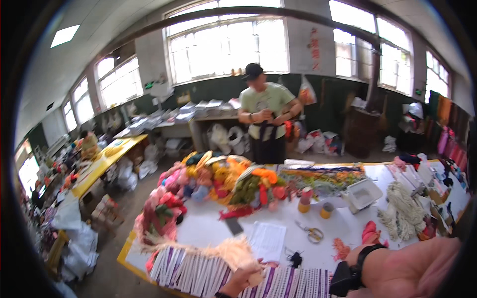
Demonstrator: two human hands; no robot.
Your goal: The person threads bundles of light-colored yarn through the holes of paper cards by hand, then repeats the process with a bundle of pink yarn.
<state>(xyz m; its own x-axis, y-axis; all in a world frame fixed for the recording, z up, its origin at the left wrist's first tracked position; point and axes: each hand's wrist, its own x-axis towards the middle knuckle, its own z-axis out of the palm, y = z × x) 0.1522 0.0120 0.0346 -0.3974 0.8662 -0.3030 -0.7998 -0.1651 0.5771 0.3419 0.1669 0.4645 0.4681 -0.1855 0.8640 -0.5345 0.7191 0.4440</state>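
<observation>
A: What to report of the left hand (238, 283)?

B: Low over the near edge of the table (194, 223), wrist cut off by the bottom of the view. Fingers apparently clamped on the right-hand end of the peach yarn (231, 253); a little blurred, so exact placing of each fingertip hard to make out.

A: And the peach yarn, lying where?

B: Stretched leftward from the fingers along the near edge, across the white and purple strips (186, 270), toward the near left corner. Wispy at the far end, there running up against the pink yarn (159, 223); border between the two hard to trace.

A: Any sight of the strips beneath?

B: Only in part. Upper ends covered by the peach yarn, middle of the row blocked by the left hand, lower ends on the right cut off by the view.

A: The right hand?

B: Mostly hidden behind a black wrist device (343, 279), at the near edge, toward the near right corner. Cannot tell whether fingers apart or together, or holding anything. Right arm (417, 265) large in view, blocking part of the table's right side.

A: Farther in?

B: Mid-table, a paper sheet (268, 242), with scissors (314, 235) to the right. Toward the far edge, a heaped pile of coloured yarn (223, 181), single skeins hard to separate. Beyond that edge, a person in a pale green shirt (268, 102), with something dark at the hands, too small to name; lower legs hidden.
</observation>
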